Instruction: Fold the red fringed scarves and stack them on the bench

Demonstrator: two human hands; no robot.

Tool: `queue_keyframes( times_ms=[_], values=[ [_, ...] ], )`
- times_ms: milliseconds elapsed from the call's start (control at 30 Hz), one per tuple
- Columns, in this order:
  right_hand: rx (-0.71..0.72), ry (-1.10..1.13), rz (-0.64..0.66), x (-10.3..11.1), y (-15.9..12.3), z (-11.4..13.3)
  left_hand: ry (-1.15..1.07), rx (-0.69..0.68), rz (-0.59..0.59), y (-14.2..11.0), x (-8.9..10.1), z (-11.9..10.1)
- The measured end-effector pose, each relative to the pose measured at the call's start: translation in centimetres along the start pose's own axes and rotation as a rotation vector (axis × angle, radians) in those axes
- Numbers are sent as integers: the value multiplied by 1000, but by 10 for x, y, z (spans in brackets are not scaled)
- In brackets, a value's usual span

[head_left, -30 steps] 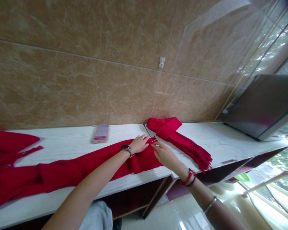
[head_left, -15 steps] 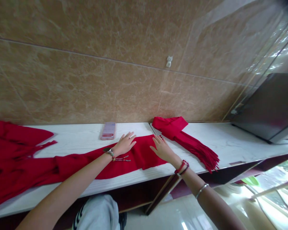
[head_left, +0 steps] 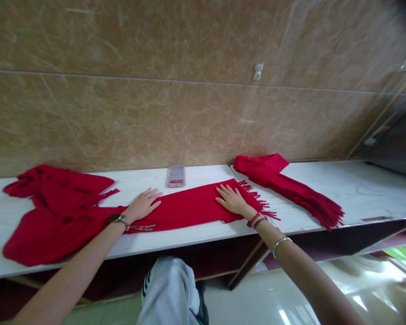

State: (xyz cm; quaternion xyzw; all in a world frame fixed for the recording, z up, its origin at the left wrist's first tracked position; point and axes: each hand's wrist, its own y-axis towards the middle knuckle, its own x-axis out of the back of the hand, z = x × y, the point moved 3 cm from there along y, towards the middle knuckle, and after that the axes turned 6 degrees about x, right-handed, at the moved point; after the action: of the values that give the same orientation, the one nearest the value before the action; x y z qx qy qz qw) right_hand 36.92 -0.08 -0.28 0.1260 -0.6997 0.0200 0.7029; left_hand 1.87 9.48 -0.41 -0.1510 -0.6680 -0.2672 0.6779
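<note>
A long red scarf [head_left: 189, 205] lies along the white countertop, its middle stretch flat and its fringed end toward the right. My left hand [head_left: 142, 205] rests on the scarf with fingers spread, beside the bunched part of the cloth at the left. Palm down near the fringe, my right hand [head_left: 232, 199] presses on the flat cloth, fingers apart. Neither hand grips anything. Further right, a second red scarf [head_left: 277, 178] lies folded over, its fringe hanging toward the front edge.
A phone [head_left: 176, 176] lies on the white countertop [head_left: 325, 180] near the tiled wall [head_left: 155, 122]. A small white cat-shaped piece [head_left: 258, 71] sticks to the wall. At far right stands a dark appliance [head_left: 399, 144]. Open shelves [head_left: 209, 262] run below.
The view has swung left. My left hand has slid leftward along the scarf, away from my right hand. The cloth between them is flatter, and the fringe now shows at its right end.
</note>
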Motion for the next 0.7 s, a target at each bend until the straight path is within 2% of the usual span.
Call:
queue_keyframes(
  times_ms=[67,133,233,267,333,433,567,700],
  values=[
    [5,33,23,2,1,0,14,-4,-6,4,4,1],
    [12,62,24,4,1,-2,17,-23,-38,3,13,-9],
    [13,68,-57,13,-5,-13,-26,-131,-120,-11,37,-40],
    [25,69,-92,17,-9,-17,-61,-199,-111,-19,45,-52],
    [92,99,-114,23,-18,-24,-112,-378,9,-34,55,-78],
    [207,193,-26,27,-34,-28,-65,-448,125,-43,59,-100],
    [233,236,45,28,-49,-30,-41,-394,161,-26,60,-98],
    [204,277,30,32,-59,-33,-137,-275,32,-4,84,-84]
  ],
)
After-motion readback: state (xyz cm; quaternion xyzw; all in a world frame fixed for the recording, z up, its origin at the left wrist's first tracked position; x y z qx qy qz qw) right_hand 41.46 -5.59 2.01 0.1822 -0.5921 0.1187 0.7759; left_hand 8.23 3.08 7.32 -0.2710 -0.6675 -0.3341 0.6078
